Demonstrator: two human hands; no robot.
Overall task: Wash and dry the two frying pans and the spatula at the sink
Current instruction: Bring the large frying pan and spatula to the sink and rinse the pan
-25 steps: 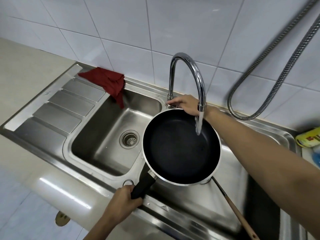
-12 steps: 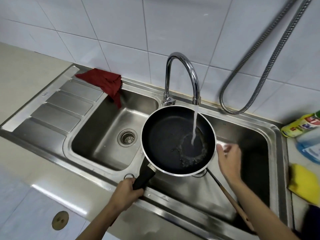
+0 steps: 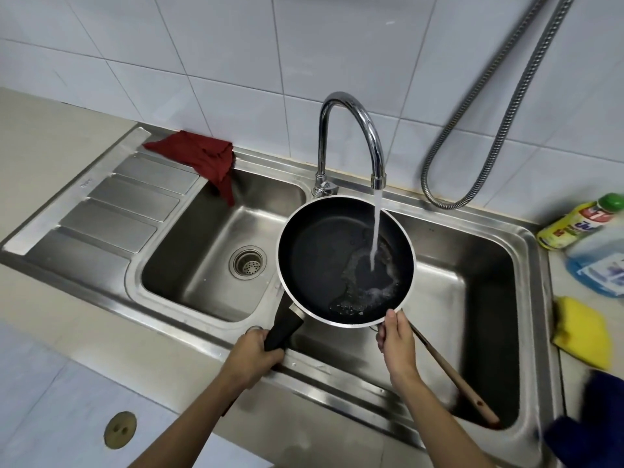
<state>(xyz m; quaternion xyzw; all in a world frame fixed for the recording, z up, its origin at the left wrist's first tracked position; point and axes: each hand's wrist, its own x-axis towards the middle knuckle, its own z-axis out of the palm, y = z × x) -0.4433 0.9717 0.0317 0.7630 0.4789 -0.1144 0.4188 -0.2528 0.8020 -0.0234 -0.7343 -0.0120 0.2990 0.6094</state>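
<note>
Frying pan (image 3: 324,261) hangs over the sink (image 3: 520,251), above the divider between its basins, catching water from the tap (image 3: 351,136). Left hand (image 3: 251,359) grips its black handle; right hand (image 3: 396,342) pinches the near rim. Beneath, a wooden-handled utensil (image 3: 456,380), probably the spatula, lies toward the right basin's front corner.

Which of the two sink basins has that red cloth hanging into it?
The left basin, the one with the round drain, beside the ribbed draining board. The red cloth drapes over its back corner; the right basin holds a wooden-handled utensil instead.
</note>
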